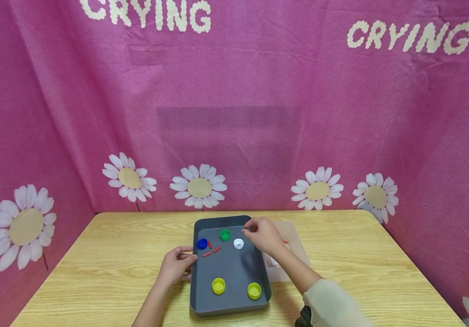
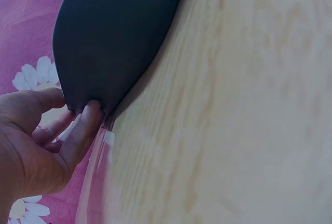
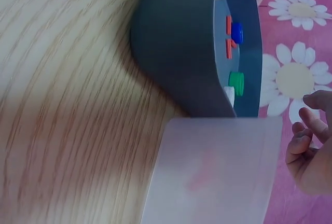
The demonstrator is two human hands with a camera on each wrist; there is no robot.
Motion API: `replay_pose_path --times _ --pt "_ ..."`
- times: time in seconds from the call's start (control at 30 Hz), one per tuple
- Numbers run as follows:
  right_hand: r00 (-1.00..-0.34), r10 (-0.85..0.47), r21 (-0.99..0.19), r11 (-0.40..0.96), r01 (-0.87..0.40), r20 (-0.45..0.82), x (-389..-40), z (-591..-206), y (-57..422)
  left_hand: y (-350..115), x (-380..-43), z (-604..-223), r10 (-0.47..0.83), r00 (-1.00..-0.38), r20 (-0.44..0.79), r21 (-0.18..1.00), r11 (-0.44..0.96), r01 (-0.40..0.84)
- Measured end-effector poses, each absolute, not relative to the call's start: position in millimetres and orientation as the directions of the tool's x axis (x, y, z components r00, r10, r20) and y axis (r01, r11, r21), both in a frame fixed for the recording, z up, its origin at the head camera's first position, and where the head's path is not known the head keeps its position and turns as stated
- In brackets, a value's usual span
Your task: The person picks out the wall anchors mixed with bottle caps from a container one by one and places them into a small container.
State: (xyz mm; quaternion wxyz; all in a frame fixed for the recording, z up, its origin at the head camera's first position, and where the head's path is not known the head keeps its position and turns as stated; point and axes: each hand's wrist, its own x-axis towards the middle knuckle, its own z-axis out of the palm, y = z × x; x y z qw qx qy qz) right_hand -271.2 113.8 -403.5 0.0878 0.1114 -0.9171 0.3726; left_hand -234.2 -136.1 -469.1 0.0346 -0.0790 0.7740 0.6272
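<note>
1. While looking down from the head view, can see a dark grey tray (image 1: 234, 268) on the wooden table (image 1: 116, 254), near the table's middle.
2. Gripping the tray's left wall with the left hand (image 1: 176, 265); in the right wrist view, can see a fingertip over the rim, and in the left wrist view, can see other fingers against the outside.
3. Held over the tray's far right corner: the right hand (image 1: 262, 234), released, with thumb and forefinger bent and a gap between the tips.
4. Can pick out, near those fingertips, a white cap (image 1: 238, 244) with something pale inside; cannot tell what.
5. Also set in the far half of the tray: a green cap (image 1: 225, 235) and, by the left wall, a blue cap (image 1: 202, 244).
6. Lying loose: three red sticks (image 1: 217, 250), one just beside the blue cap, two nearer the person.
7. Placed well apart from these, in the near half: two yellow caps (image 1: 218, 286), left and right.
8. Standing right of the tray: a translucent box (image 1: 297, 254), partly covered by the right arm, showing something red (image 1: 285, 241) inside.
9. Hung behind: a pink cloth (image 1: 226, 91) with white daisies (image 1: 199, 186).
</note>
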Motion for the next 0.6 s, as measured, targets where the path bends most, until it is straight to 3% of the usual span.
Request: replay_pose_path --times 0.6 --pt "-0.949 -0.239 -0.629 0.711 -0.316 0.207 -266 -422 81 -136 -234 -468 -0.079 -0.986 -0.148 0.964 0.213 -0.162"
